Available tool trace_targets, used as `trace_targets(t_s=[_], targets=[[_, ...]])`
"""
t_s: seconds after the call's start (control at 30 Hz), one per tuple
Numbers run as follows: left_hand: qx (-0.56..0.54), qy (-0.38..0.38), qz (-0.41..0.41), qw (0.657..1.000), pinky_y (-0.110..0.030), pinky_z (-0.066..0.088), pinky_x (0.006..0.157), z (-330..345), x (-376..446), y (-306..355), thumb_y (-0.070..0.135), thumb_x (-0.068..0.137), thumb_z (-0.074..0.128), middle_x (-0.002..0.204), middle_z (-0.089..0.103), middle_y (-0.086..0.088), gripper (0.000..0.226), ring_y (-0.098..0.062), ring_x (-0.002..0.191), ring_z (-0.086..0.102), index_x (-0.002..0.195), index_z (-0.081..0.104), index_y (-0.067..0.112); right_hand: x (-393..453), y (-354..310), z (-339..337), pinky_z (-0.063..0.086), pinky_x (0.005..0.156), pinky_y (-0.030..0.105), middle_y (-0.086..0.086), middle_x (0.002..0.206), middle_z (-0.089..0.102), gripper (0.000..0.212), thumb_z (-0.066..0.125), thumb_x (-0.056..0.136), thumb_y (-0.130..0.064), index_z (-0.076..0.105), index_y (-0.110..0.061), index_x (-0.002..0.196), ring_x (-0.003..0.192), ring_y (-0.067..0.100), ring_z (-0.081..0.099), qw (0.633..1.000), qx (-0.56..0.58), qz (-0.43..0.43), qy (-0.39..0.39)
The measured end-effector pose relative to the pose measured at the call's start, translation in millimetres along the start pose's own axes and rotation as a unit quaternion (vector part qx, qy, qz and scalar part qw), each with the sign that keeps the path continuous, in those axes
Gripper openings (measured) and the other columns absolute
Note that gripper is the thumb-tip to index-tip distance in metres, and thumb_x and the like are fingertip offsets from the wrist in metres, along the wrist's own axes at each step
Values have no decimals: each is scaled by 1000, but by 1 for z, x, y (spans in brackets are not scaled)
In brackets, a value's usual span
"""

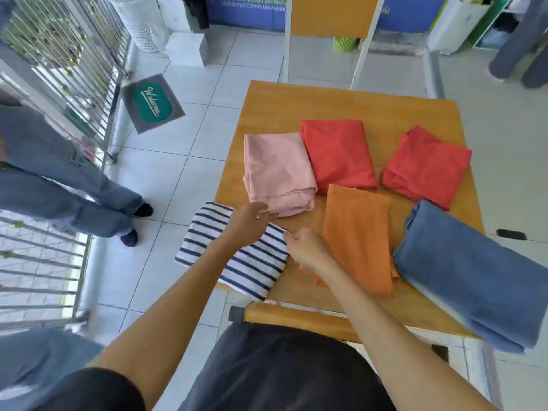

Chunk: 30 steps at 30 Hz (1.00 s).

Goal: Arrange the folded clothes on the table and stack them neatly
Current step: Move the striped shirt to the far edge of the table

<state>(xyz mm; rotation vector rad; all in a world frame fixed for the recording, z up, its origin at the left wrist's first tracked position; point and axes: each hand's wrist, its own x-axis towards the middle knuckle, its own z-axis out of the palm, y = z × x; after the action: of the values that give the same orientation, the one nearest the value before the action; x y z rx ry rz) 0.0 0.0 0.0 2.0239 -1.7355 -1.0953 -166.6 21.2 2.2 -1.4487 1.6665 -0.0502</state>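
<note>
Several folded clothes lie on a wooden table (296,102). A striped white-and-navy shirt (252,262) hangs partly over the near left edge. My left hand (247,223) grips its far edge, beside a pink garment (277,170). My right hand (307,247) pinches the striped shirt's right corner, just left of an orange garment (358,232). Two red garments (338,152) (427,167) lie further back. A folded blue denim piece (474,274) overhangs the near right edge.
A person in jeans (68,191) stands on the tiled floor to the left, by a metal gate (68,63). A welcome mat (152,102) lies beyond. A wooden chair (329,28) stands behind the table, and a wooden rail (296,317) is at my waist.
</note>
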Motion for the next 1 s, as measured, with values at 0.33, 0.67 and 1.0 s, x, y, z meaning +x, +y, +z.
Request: trace_targets(t_s=[0.33,0.67,1.0], targets=[[123,103,-27,987,-44,40,99,-9,-18,-56,2,89,48,109,63,-16,27,-36,116,50,107,66,-2,-10,7,65,59,76,34,-4,108,62,36,68,87,-51,51,-25,105,93,16,61,963,240,124,3],[76,174,-7,982,-36,33,107,-11,-23,-70,13,93,58,122,63,-13,29,-30,122,49,118,66,2,-7,6,69,45,55,20,-11,89,72,24,78,78,-39,69,-26,95,77,5,65,943,301,134,47],[-42,127,-321,937,-52,46,97,-8,-39,-84,71,77,59,133,49,-18,90,-37,122,48,132,40,3,-5,16,50,54,61,25,-8,96,75,30,74,78,-35,64,-28,105,84,11,72,921,371,119,19]])
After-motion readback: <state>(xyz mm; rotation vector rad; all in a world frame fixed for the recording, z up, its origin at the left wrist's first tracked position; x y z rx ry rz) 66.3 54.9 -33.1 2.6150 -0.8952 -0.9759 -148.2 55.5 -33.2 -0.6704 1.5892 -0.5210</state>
